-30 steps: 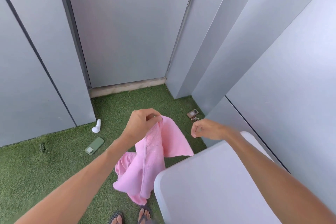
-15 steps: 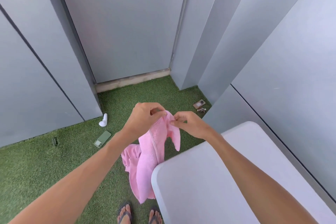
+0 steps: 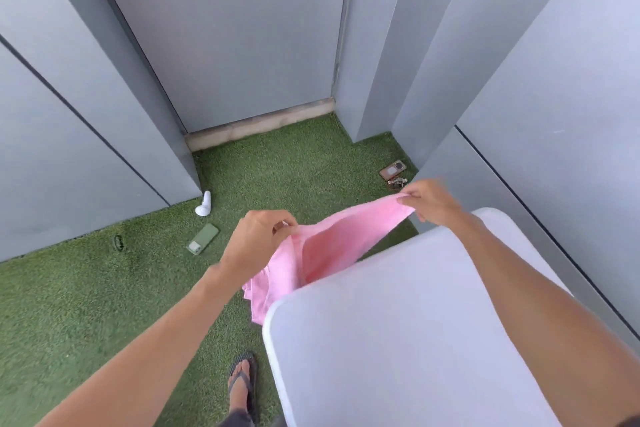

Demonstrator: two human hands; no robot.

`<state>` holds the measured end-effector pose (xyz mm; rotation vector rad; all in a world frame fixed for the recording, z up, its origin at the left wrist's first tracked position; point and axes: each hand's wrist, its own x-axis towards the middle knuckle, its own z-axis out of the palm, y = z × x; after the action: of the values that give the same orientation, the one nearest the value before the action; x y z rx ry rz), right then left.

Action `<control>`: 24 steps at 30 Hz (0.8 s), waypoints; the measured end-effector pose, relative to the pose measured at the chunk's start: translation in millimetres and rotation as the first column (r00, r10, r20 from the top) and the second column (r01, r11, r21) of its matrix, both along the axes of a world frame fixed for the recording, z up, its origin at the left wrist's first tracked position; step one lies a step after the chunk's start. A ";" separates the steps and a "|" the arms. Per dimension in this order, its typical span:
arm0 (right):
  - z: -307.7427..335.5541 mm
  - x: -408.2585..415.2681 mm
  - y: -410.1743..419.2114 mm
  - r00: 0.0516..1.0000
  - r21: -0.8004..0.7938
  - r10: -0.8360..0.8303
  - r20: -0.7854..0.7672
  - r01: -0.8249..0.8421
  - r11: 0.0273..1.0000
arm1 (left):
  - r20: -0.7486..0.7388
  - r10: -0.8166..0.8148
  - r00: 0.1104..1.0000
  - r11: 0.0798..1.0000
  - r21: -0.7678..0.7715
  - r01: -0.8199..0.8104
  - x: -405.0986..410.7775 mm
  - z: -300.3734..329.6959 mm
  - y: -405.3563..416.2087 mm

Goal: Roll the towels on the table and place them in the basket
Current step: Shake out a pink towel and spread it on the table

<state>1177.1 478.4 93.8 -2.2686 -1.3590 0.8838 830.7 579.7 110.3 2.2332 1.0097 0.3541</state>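
Pink towel [image 3: 332, 246] stretched in the air off the counter [image 3: 398, 340] corner, left hand [image 3: 258, 239] and right hand [image 3: 431, 203] each with a grip pinched on a top corner; spreading step, so lay it flat next, then roll; no basket in view

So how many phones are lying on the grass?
2. A green phone lies left of the left hand, near a white thing. A brown phone lies by the wall, beyond the right hand. The table may hide more.
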 end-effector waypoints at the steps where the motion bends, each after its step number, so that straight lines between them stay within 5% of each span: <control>1: -2.2 18.3 -1.7 0.998 -0.004 -0.060 0.024 0.061 0.998 | -0.057 -0.025 0.998 1.000 -0.003 0.025 1.3 -10.7 -10.5; 7: -31.5 125.0 -41.1 0.885 -0.088 -0.429 0.178 0.449 0.889 | -0.251 0.008 0.968 0.997 -0.075 -0.028 -24.2 -63.1 -57.9; 11: -43.8 143.9 -59.2 0.745 -0.026 -0.667 -0.003 0.667 0.744 | -0.287 0.121 0.950 0.988 -0.058 -0.144 -28.7 -80.8 -69.1; 18: -64.2 164.0 -68.1 0.595 0.146 -0.797 -0.105 0.802 0.579 | -0.174 0.257 0.951 0.965 -0.009 -0.262 -33.8 -84.4 -88.7; 21: -63.9 163.0 -64.7 0.624 0.210 -0.773 -0.110 0.775 0.596 | -0.102 0.307 0.946 0.951 -0.010 -0.310 -43.5 -84.4 -101.1; 24: -66.8 163.2 -69.6 0.740 0.231 -0.673 0.007 0.654 0.721 | -0.061 0.373 0.926 0.927 -0.018 -0.374 -51.8 -87.8 -111.1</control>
<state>1340.4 408.8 27.0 -2.3681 -0.5188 0.3605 778.9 468.6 22.5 2.0266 1.4668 0.4392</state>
